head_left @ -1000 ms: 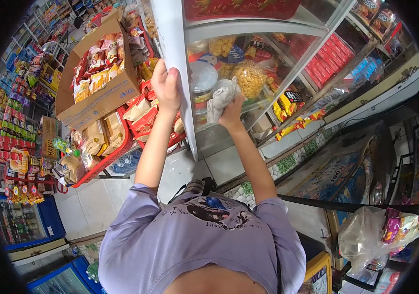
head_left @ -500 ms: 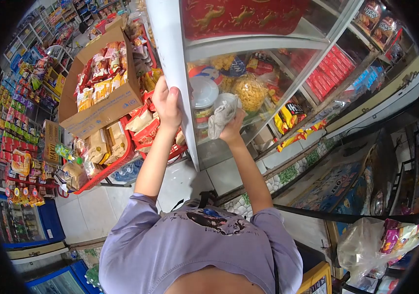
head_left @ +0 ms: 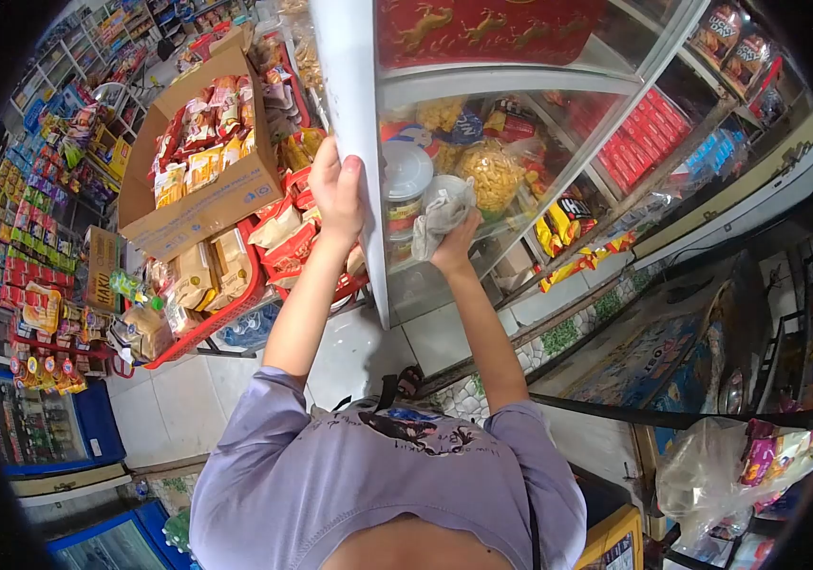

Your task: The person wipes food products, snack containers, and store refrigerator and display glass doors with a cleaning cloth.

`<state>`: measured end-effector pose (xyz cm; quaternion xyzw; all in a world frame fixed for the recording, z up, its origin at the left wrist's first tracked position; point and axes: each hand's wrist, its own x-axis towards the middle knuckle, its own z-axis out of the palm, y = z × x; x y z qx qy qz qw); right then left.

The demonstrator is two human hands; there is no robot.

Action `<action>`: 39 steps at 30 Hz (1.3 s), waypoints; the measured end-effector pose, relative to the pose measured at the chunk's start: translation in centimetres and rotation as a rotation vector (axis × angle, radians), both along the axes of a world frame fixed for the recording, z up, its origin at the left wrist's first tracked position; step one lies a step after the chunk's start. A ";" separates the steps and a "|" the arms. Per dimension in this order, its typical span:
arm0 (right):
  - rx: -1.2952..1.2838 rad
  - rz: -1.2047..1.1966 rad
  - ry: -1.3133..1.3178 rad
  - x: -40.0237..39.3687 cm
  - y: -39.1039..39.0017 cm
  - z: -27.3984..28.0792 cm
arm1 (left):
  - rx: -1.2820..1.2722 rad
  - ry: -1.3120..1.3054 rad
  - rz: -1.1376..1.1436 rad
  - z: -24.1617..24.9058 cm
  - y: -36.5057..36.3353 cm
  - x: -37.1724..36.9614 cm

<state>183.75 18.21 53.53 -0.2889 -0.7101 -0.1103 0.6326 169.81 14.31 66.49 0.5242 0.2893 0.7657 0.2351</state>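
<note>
My left hand (head_left: 338,190) grips the edge of a white-framed glass door (head_left: 354,114), its thumb on the near face. Pressed to the glass pane, my right hand (head_left: 457,237) holds a crumpled grey-white cloth (head_left: 444,214). Behind the glass, a tub with a pale lid (head_left: 407,171) and a bag of yellow snacks (head_left: 490,176) show. A red panel with gold animal figures (head_left: 482,28) is at the top of the door.
An open cardboard box of packaged snacks (head_left: 207,204) stands at the left above a red basket (head_left: 207,328). Shelves with red packs (head_left: 644,142) are at the right. A clear plastic bag (head_left: 706,475) hangs at the lower right. Pale floor tiles (head_left: 188,408) show below.
The door edge and my left hand have shifted slightly right in view. My right hand and the cloth have moved a little to the right on the glass.
</note>
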 end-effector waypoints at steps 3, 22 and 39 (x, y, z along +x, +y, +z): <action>-0.185 -0.047 -0.066 0.2 -0.6 -0.6 | 0.005 -0.044 -0.082 -0.6 0.1 -0.4; -0.318 -0.098 0.109 -1.7 -1.6 -2.3 | -0.004 -0.030 -0.032 -0.9 0.5 -0.2; -0.420 -0.079 0.409 -3.6 -1.9 -2.4 | 0.056 0.088 0.222 0.0 0.4 0.4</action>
